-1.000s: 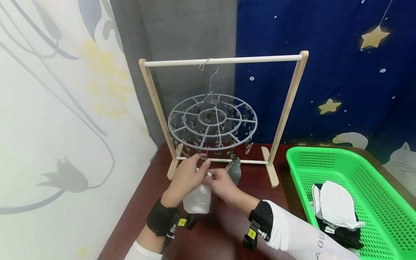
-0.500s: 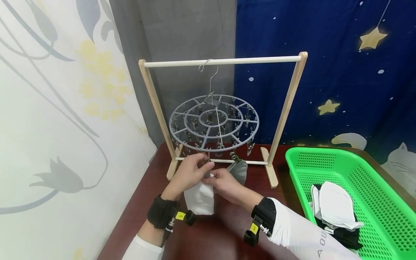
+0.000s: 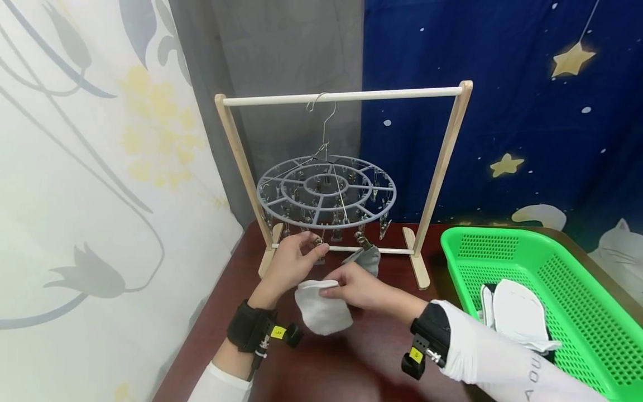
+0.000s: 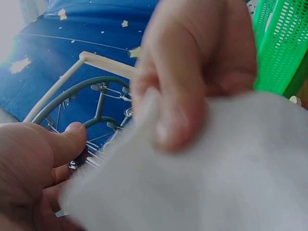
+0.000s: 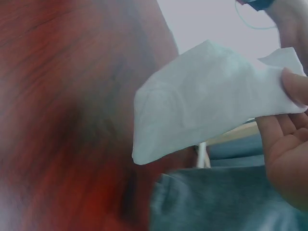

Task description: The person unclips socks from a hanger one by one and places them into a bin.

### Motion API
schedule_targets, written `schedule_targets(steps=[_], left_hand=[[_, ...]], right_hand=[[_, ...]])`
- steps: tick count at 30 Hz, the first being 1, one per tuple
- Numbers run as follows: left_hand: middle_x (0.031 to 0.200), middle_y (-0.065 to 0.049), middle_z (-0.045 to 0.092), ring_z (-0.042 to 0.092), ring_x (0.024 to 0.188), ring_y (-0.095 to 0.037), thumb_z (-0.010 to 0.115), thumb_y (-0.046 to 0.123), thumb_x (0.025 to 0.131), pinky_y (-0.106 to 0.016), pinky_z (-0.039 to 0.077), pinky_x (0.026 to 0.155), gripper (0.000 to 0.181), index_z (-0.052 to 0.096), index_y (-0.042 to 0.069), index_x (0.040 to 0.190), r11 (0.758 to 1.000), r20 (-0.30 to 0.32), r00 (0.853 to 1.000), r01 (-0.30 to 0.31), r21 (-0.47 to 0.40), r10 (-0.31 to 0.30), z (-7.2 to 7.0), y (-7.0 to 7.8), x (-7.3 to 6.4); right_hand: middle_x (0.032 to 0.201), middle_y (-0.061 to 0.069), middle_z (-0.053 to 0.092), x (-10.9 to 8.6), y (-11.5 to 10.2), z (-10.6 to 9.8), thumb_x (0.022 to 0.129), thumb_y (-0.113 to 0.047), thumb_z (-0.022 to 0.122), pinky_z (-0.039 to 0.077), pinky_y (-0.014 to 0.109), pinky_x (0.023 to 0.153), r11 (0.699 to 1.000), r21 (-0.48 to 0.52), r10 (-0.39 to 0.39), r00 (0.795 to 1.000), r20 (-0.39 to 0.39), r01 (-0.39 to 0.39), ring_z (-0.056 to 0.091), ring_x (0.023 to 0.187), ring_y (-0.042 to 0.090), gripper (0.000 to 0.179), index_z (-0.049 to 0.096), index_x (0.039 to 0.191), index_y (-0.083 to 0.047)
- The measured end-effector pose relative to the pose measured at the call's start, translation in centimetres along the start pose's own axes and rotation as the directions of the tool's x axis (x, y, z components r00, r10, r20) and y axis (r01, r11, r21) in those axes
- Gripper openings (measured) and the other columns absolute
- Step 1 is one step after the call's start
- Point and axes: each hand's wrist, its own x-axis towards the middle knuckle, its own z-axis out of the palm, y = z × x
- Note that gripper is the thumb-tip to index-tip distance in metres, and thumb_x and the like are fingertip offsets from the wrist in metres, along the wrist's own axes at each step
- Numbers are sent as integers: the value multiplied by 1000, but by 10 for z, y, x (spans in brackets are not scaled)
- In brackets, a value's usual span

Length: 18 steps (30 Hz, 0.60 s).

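My right hand pinches a white sock near its upper edge, and the sock droops below the fingers. In the right wrist view the sock spreads out from between thumb and fingers. My left hand holds a small metal clip at the front rim of the round grey clip hanger, thumb and fingers on either side. The sock is apart from that clip. Just right of it, a grey sock hangs from another clip. In the left wrist view the sock covers part of the left fingers.
The hanger hooks over the white bar of a wooden rack on the dark red table. To the right stands a green basket with white and black folded fabric pieces. A patterned wall borders the left.
The right hand and white sock have come away from the clip, down and to the right. The left hand stays at the clip. The hanger has swung slightly.
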Motion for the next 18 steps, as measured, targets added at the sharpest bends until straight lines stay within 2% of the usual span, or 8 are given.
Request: schedule_targets(steps=[2, 8, 13, 18], left_hand=[[112, -13, 70, 60, 72, -15, 63, 34, 94, -28, 49, 65, 40, 66, 1, 117, 1000, -3, 1000, 2, 14, -2, 0, 0, 0], [106, -11, 71, 63, 77, -15, 62, 34, 94, -28, 49, 67, 38, 66, 3, 116, 1000, 5, 1000, 25, 9, -25, 1, -2, -3], [106, -11, 71, 65, 86, -19, 64, 32, 94, -32, 52, 73, 37, 67, 3, 115, 999, 0, 999, 33, -13, -33, 2, -5, -3], [99, -8, 71, 65, 82, -16, 64, 31, 94, -31, 51, 73, 31, 69, 6, 112, 999, -6, 1000, 30, -35, -30, 2, -9, -3]], right_hand=[[83, 8, 75, -6, -5, -10, 89, -18, 69, 51, 21, 59, 1000, -27, -14, 1000, 17, 14, 59, 67, 1, 16, 77, 94, -4], [84, 5, 74, -26, -15, -42, 90, -18, 69, 52, 24, 62, 998, -56, 8, 1000, 18, -7, 59, 69, 4, 14, 76, 93, -7], [84, 7, 73, -47, -10, -64, 91, -17, 68, 54, 26, 64, 998, 17, 62, 998, 2, -62, 62, 71, 6, 17, 74, 96, -2], [87, 12, 73, -70, -2, -80, 92, -17, 66, 58, 28, 68, 983, 117, 142, 990, -1, -141, 67, 74, 7, 26, 69, 104, 6]])
